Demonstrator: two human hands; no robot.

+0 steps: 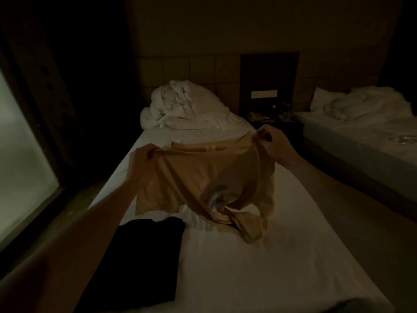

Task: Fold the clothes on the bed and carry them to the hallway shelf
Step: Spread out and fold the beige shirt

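A tan T-shirt [203, 177] with a pale printed patch hangs above the white bed [259, 267], its lower part crumpled and touching the sheet. My left hand [141, 163] grips the shirt's left shoulder. My right hand [270, 143] pinches the right shoulder, a little higher and farther away. The collar with its label faces up between the hands. A black garment [144, 256] lies flat on the sheet at the near left, below the shirt.
A heap of white duvet and pillows [180, 107] lies at the head of the bed. A dark nightstand [273, 118] with small items stands between this bed and a second bed [361, 132] on the right. A bright window [20, 166] is on the left.
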